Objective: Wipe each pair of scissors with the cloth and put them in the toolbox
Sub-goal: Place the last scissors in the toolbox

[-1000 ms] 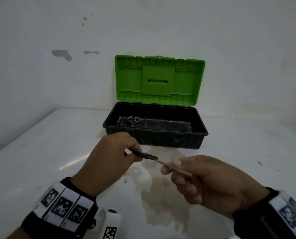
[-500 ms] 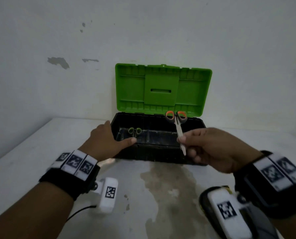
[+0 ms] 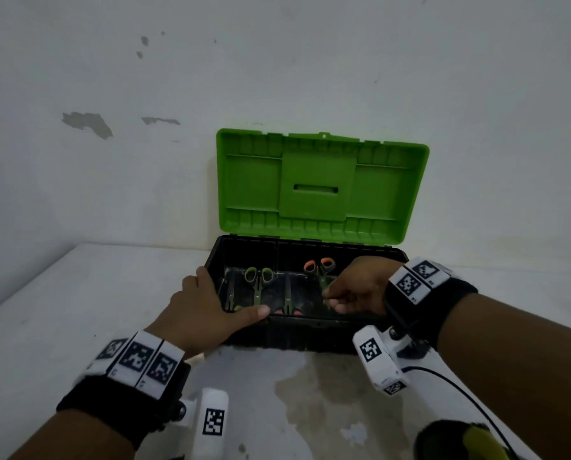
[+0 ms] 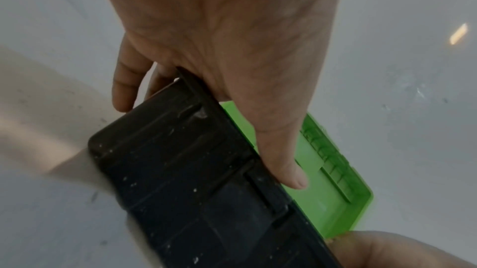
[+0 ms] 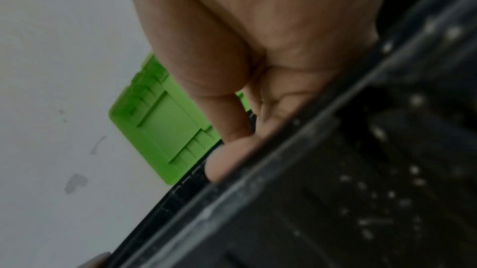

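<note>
The toolbox (image 3: 310, 323) stands open, a black base with its green lid (image 3: 317, 187) upright against the wall. My left hand (image 3: 217, 298) grips its front left corner, thumb (image 4: 284, 160) along the front rim and fingers round the side wall (image 4: 193, 190). My right hand (image 3: 330, 298) is down inside the right part of the box and pinches the blade end of the orange-handled scissors (image 3: 319, 265), which lie on the floor of the box. Green-handled scissors (image 3: 258, 275) and other pairs lie to their left. In the right wrist view the box wall (image 5: 335, 190) hides the scissors. No cloth is clearly in view.
The toolbox sits at the back of a white table (image 3: 78, 310), against a white wall. A brownish stain (image 3: 327, 393) marks the table in front of it. A dark and yellow object (image 3: 470, 439) shows at the bottom right edge, by a black cable (image 3: 460, 390).
My right hand has carried the orange-handled scissors from above the front rim down into the toolbox. My left hand has let go of them and taken hold of the box's front left corner.
</note>
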A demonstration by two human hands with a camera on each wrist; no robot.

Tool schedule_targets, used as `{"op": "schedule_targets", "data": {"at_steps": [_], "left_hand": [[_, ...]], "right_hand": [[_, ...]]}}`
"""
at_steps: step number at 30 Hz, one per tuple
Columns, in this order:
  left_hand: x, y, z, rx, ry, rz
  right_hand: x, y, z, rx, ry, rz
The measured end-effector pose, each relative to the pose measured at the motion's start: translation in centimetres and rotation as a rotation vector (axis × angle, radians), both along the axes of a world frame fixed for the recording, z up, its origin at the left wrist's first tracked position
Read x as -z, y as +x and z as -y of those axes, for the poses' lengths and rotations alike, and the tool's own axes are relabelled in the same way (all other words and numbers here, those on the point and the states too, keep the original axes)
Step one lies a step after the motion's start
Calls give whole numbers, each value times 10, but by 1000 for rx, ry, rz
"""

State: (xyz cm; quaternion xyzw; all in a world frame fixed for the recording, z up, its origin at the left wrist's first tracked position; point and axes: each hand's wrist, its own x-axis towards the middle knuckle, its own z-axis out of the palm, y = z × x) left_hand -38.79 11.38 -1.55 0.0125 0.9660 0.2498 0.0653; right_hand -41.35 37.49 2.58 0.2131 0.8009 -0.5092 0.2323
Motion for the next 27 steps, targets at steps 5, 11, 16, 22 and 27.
{"op": "schedule_targets", "data": {"at_steps": [5, 11, 16, 22, 27], "left_hand": [[6, 0, 0, -4, -1, -51], [5, -1, -2, -16, -8, -59], [4, -1, -3, -24, -1, -59], [0, 0, -4, -33, 3, -33], [-7, 6, -6, -43, -5, -12]], "right_hand": [[20, -14, 3, -93, 152, 160], [19, -17, 1, -158, 294, 196], [12, -11, -6, -277, 288, 144], [-13, 23, -26, -71, 241, -259], [-39, 48, -68, 114, 203, -497]]}}
